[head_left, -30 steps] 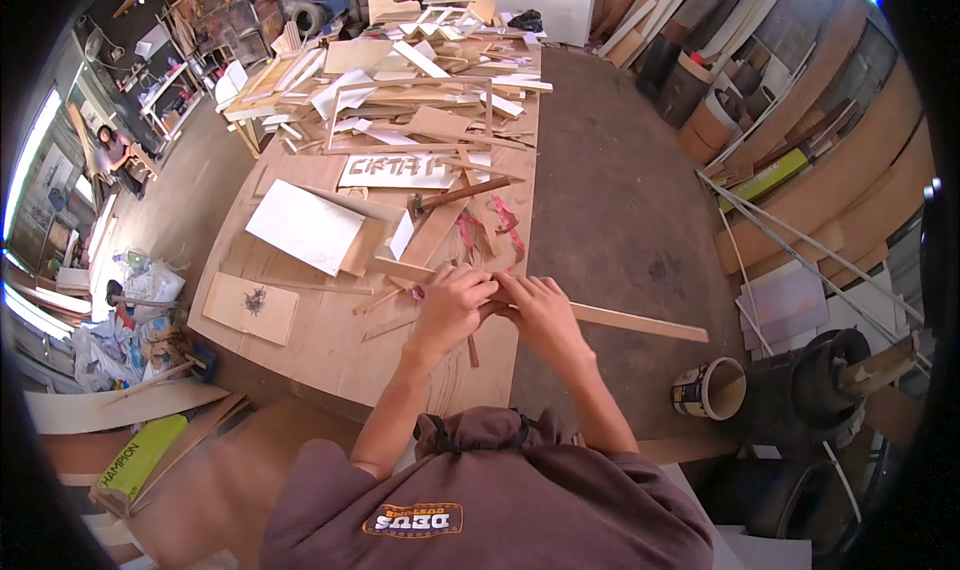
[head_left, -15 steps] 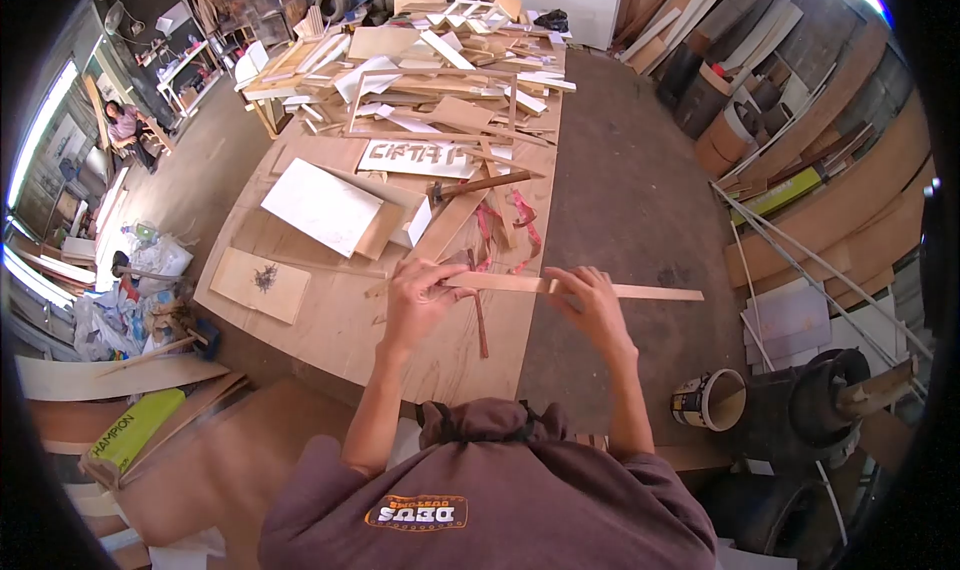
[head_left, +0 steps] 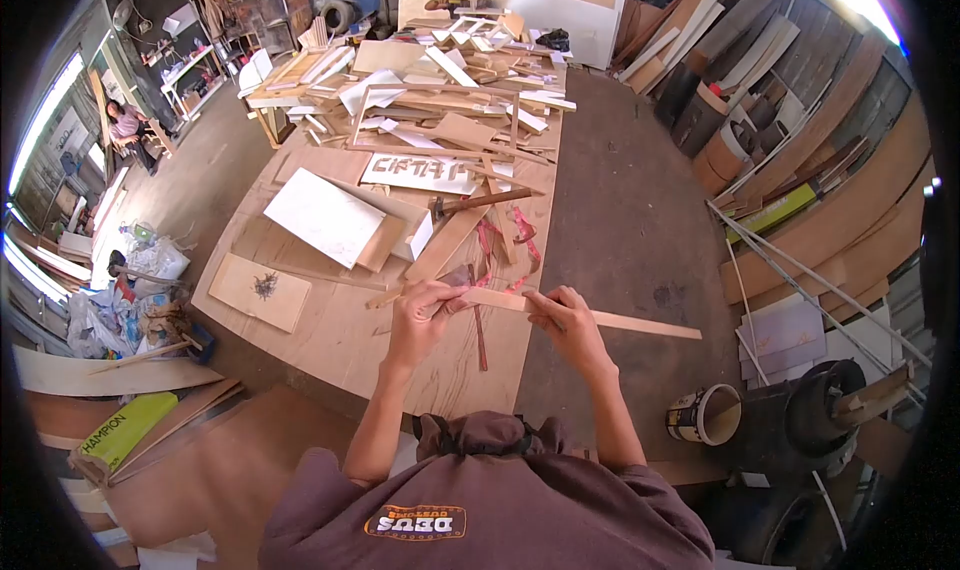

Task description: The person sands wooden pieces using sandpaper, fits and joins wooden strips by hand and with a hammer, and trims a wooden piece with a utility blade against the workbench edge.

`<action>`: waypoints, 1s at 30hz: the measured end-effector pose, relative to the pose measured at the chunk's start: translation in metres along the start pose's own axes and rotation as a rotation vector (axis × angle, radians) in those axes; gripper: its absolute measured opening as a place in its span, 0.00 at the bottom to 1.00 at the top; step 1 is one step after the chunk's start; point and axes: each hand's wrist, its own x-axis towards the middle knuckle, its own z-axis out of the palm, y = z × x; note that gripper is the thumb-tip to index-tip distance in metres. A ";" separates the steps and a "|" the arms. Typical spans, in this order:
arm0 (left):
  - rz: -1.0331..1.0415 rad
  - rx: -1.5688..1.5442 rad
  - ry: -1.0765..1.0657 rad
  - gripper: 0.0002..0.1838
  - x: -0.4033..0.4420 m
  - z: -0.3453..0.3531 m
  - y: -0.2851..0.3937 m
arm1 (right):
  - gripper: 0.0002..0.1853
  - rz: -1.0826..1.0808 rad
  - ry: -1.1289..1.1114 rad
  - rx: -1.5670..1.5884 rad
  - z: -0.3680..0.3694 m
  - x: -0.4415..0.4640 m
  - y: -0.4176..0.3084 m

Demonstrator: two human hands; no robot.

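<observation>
A long, thin wooden strip [head_left: 645, 324] is held above the table's near right corner, its far right end sticking out past the edge. My left hand [head_left: 424, 315] pinches the strip near its left end. My right hand [head_left: 570, 320] grips it around the middle. Below and beyond the hands, a dark stick-like handle [head_left: 481, 340] lies on the plywood tabletop [head_left: 430, 365]. Pink ribbon-like strips [head_left: 524, 227] lie just past my hands. A hammer [head_left: 485, 202] rests farther up beside a white board [head_left: 325, 217].
A small board [head_left: 259, 292] with a pile of nails lies at the table's left. Wood offcuts [head_left: 440, 90] heap up at the far end. A bucket [head_left: 704, 420] stands on the floor at right. A seated person [head_left: 130, 130] is at far left.
Both hands have come slightly nearer to me, with the right hand shifted a little left. The strip now slants more, its right end lower in view.
</observation>
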 end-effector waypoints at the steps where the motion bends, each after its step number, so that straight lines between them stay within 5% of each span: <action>1: 0.007 0.000 0.005 0.10 -0.001 0.002 -0.003 | 0.21 0.012 -0.010 0.028 0.002 0.002 -0.003; 6: -0.343 -0.525 0.219 0.14 -0.006 0.019 -0.008 | 0.22 0.032 0.019 0.058 0.020 0.006 -0.019; 13: -0.381 -0.838 0.310 0.18 -0.009 0.044 -0.015 | 0.23 0.092 0.063 0.195 0.061 0.018 -0.032; 22: -0.242 -0.610 0.451 0.31 0.052 -0.010 0.006 | 0.32 0.082 -0.070 0.260 0.076 0.055 -0.066; 30: -0.085 -0.535 0.406 0.26 0.092 -0.053 -0.004 | 0.33 0.094 -0.003 0.284 0.090 0.093 -0.093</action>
